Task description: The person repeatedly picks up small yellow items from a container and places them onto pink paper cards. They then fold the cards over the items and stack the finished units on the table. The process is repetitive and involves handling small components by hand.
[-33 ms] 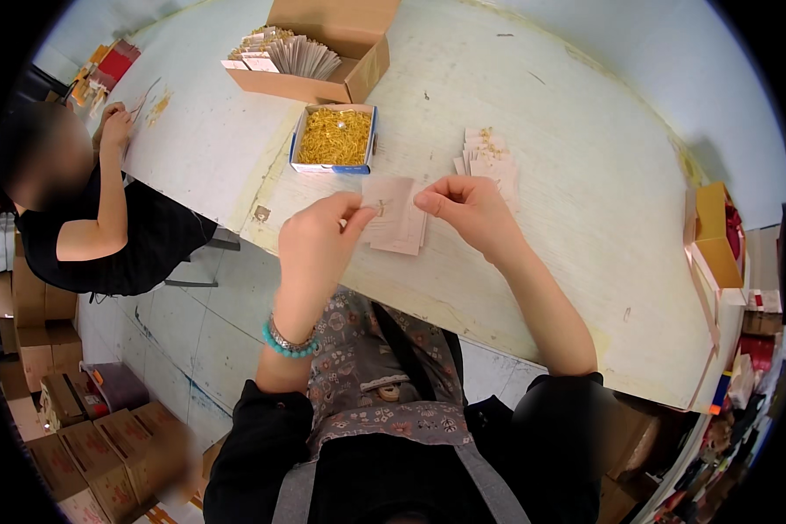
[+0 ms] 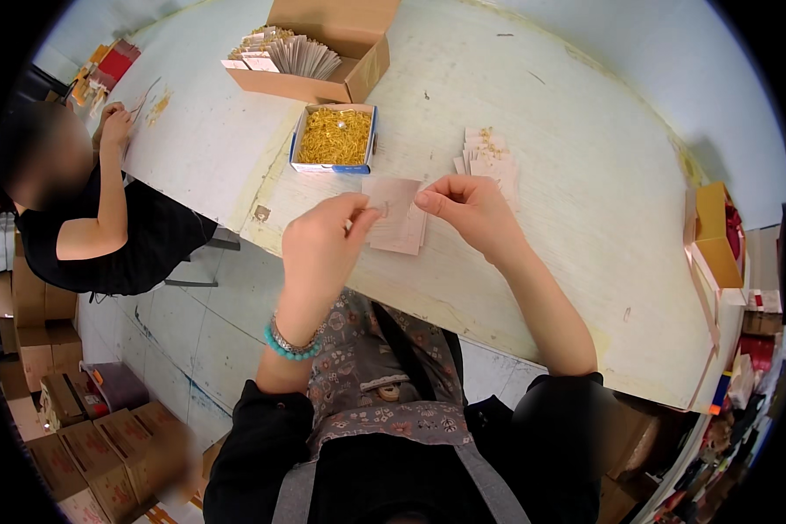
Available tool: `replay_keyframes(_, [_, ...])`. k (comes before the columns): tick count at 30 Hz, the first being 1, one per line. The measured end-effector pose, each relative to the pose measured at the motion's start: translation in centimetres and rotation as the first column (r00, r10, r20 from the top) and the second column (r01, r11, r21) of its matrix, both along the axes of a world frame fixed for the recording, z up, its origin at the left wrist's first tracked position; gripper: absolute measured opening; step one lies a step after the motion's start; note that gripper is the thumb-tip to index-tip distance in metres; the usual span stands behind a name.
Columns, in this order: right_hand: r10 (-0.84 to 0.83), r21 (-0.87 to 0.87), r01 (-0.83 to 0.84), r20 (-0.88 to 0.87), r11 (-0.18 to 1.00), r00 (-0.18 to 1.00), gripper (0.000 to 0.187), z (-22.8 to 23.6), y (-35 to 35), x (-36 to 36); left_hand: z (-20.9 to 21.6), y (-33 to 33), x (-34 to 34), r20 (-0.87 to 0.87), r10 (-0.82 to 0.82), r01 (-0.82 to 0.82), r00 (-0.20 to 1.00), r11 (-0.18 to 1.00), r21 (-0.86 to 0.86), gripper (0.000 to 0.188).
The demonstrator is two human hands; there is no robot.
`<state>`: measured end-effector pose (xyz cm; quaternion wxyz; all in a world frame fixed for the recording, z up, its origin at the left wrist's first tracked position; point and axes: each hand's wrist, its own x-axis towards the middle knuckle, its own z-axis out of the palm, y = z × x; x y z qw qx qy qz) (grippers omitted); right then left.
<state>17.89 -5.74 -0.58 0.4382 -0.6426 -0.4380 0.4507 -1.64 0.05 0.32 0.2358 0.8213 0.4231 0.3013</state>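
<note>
My left grip (image 2: 323, 234) edges toward three o'clock over the card (image 2: 396, 194), its closure unclear; my right grip (image 2: 473, 210) pinches the card steady.

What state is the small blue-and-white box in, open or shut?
Open: no lid covers the box, and gold pieces show inside.

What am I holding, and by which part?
Your right hand pinches a thin pale rectangular sheet near its upper right corner; whether your left hand holds anything is unclear.
</note>
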Motion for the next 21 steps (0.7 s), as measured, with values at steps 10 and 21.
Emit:
replay_keyframes(10, [-0.081, 0.056, 0.076, 0.097, 0.996, 0.992, 0.028, 1.1, -0.4, 0.1, 0.0, -1.1, 0.7, 0.032, -0.123, 0.105, 0.992, 0.932, 0.348, 0.01])
replay_keyframes(21, [-0.304, 0.268, 0.262, 0.126, 0.927, 0.944, 0.017, 1.2, -0.2, 1.0, -1.3, -0.4, 1.3, 0.332, -0.231, 0.362, 0.915, 0.834, -0.417, 0.009])
